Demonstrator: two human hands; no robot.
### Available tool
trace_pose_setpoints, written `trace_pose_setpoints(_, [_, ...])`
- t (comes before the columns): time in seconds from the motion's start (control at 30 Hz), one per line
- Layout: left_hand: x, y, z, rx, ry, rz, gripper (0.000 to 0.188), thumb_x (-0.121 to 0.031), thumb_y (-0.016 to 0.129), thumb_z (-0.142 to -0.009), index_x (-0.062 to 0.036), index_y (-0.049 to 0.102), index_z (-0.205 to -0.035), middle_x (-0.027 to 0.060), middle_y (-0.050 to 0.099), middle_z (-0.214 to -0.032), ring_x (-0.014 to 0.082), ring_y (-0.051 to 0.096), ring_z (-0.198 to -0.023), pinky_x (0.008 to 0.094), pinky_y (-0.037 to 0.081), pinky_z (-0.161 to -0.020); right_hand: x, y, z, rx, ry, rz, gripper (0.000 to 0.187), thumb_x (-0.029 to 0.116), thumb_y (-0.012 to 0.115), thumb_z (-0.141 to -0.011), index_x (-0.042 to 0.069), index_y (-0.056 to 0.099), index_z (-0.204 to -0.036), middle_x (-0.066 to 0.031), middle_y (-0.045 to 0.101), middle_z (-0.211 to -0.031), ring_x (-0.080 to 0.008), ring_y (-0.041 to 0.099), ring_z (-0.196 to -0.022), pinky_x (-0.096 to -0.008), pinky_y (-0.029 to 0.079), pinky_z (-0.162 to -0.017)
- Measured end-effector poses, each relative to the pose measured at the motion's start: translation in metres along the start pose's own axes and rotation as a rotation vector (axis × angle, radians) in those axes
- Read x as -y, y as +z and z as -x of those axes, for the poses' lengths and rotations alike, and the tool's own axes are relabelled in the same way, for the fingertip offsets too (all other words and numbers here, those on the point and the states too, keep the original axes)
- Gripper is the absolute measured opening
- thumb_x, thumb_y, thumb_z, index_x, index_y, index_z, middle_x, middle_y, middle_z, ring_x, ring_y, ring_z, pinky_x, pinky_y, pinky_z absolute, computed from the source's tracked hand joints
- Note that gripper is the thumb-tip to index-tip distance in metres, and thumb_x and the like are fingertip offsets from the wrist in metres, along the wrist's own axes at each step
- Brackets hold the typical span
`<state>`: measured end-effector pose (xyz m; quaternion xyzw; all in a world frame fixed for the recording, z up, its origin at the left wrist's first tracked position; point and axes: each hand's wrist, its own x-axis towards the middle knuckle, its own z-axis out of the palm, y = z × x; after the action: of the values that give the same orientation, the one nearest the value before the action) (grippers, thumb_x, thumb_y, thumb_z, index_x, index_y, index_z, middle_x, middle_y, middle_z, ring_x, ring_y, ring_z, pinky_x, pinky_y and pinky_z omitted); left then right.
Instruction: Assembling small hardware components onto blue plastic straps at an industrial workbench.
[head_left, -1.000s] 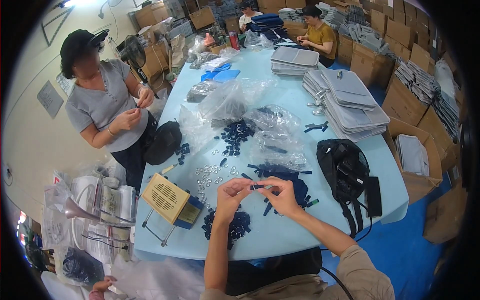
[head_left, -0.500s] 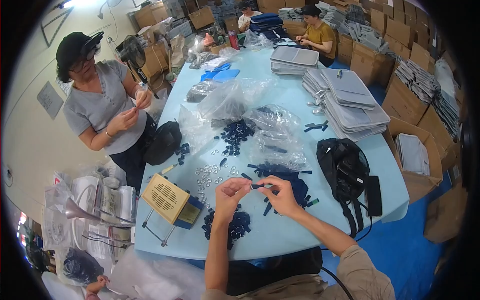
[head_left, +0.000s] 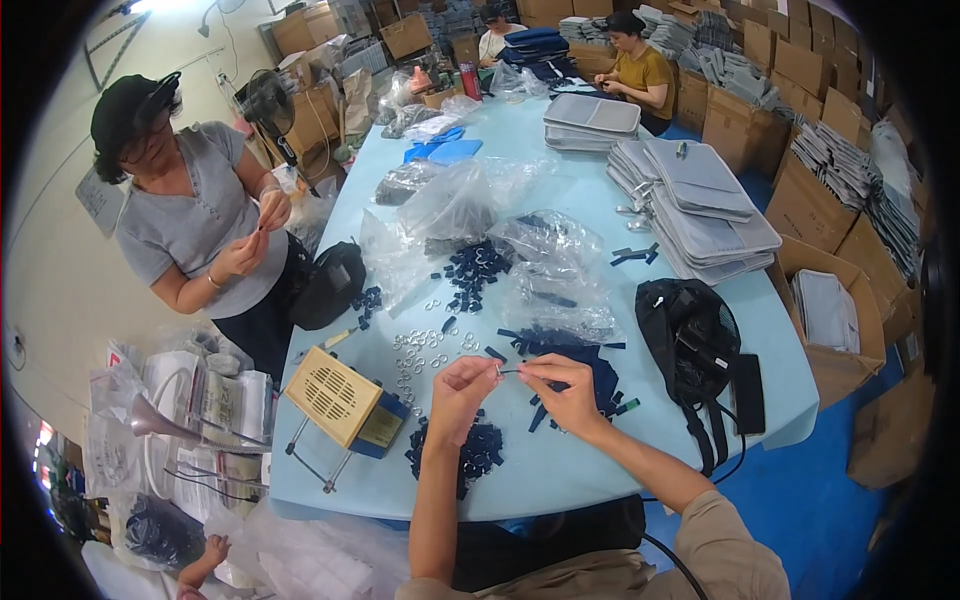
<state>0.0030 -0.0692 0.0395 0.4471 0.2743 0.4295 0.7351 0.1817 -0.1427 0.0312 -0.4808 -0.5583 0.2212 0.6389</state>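
Observation:
Over the table's near middle, a short navy fabric strip (head_left: 510,371) is stretched between my two hands. My right hand (head_left: 565,392) pinches one end of it. The fingertips of my left hand (head_left: 463,392) close on the other end, where a small pale metal piece seems to show; its shape is too small to make out. Loose silver metal rings or hooks (head_left: 418,352) lie just beyond my left hand. A pile of navy strips (head_left: 604,380) lies behind my right hand, and navy tabs (head_left: 482,450) are heaped beside my left forearm.
A beige and blue metal box (head_left: 335,400) on a wire stand is at left. Clear plastic bags (head_left: 555,290) and more navy tabs (head_left: 470,275) lie farther back. A black mesh bag (head_left: 690,335) and stacked grey cases (head_left: 700,235) occupy the right. A co-worker (head_left: 205,210) stands at left.
My right hand has turned slightly, and the strip now shows thin and edge-on between my fingertips. The co-worker at left has shifted a little to the left.

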Motion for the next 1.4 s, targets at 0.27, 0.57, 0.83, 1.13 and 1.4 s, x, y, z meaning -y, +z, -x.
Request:
trace_pose_setpoints(0.27, [0.002,-0.001,-0.001,0.100,-0.143,0.227,0.012,0.004,0.066,-0.090,-0.0025,0.066,-0.100,0.0120,0.068,-0.112,0.0177,0.066,-0.097,0.0284,0.054,-0.090,0.006,0.000,-0.001,-0.043,-0.241,0.114,0.019,-0.008,0.074,-0.081,0.000,0.076,-0.098,-0.0112,0.071,-0.094,-0.0149,0.066,-0.074,-0.0238,0.052,-0.063])
trace_pose_setpoints(0.57, [0.007,-0.004,0.000,0.108,-0.124,0.199,0.017,0.004,0.065,-0.091,-0.0003,0.067,-0.107,0.0120,0.069,-0.112,0.0160,0.065,-0.098,0.0267,0.053,-0.091,0.008,-0.004,0.003,0.026,-0.316,0.241,0.031,-0.011,0.070,-0.078,0.006,0.076,-0.104,-0.0083,0.068,-0.099,-0.0165,0.066,-0.071,-0.0257,0.053,-0.057])
trace_pose_setpoints(0.83, [0.004,0.008,0.001,0.167,-0.167,0.119,0.023,-0.003,0.065,-0.094,0.0001,0.065,-0.116,0.0080,0.069,-0.105,0.0149,0.066,-0.096,0.0268,0.054,-0.090,0.005,-0.008,0.001,-0.013,-0.324,0.229,0.032,-0.013,0.070,-0.073,0.005,0.077,-0.099,-0.0100,0.071,-0.101,-0.0198,0.069,-0.079,-0.0284,0.056,-0.060])
trace_pose_setpoints(1.13, [0.010,0.012,0.004,0.147,-0.109,-0.104,0.011,-0.005,0.068,-0.093,-0.0034,0.064,-0.103,0.0045,0.069,-0.097,0.0115,0.065,-0.089,0.0254,0.052,-0.084,0.004,-0.007,0.004,0.027,-0.499,0.459,0.019,-0.008,0.072,-0.070,0.002,0.074,-0.085,-0.0078,0.071,-0.099,-0.0244,0.069,-0.082,-0.0306,0.056,-0.062])
trace_pose_setpoints(1.4, [0.009,0.006,-0.001,0.062,-0.064,-0.120,0.017,0.003,0.074,-0.085,-0.0021,0.063,-0.098,0.0077,0.071,-0.097,0.0139,0.067,-0.090,0.0254,0.053,-0.084,0.015,-0.001,-0.002,0.034,-0.144,0.084,0.027,-0.007,0.072,-0.078,0.000,0.069,-0.104,-0.0122,0.069,-0.100,-0.0214,0.071,-0.088,-0.0283,0.059,-0.077])
